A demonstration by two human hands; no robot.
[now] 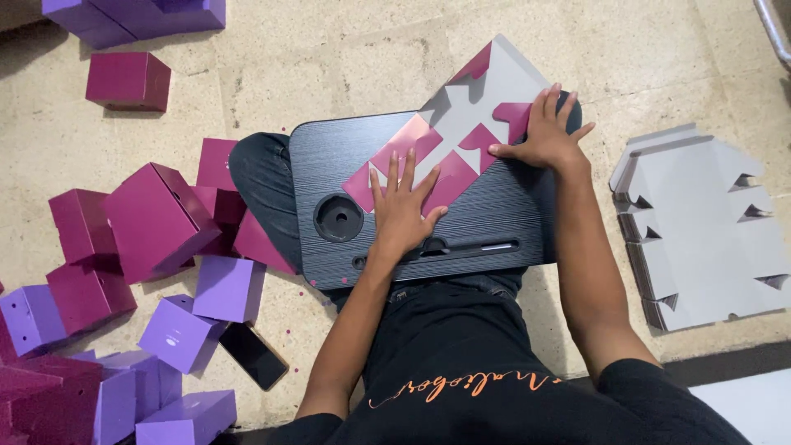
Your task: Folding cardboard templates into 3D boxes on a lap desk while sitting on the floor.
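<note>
Fingers of my left hand (401, 210) lie spread and flat, palm down, pinning the lower end of a flat die-cut cardboard box blank, magenta on one face and grey on the other (461, 124); nothing is gripped, only pressed. My right hand (545, 132) does the same at the upper right end, fingers splayed and released, weight on the card. I judge both palms bear down to keep the sheet from sliding and to flatten its creases. Blank lies diagonally across a black, grooved plastic lap desk (346, 165) resting on my legs, which gives a firm surface above the stone floor (329, 49). To my right, a stack of grey unfolded blanks (709, 239) sits within reach. To my left, finished magenta and purple boxes (156, 218) lie heaped, with a dark phone (254, 355) lying on the floor just beside them.
</note>
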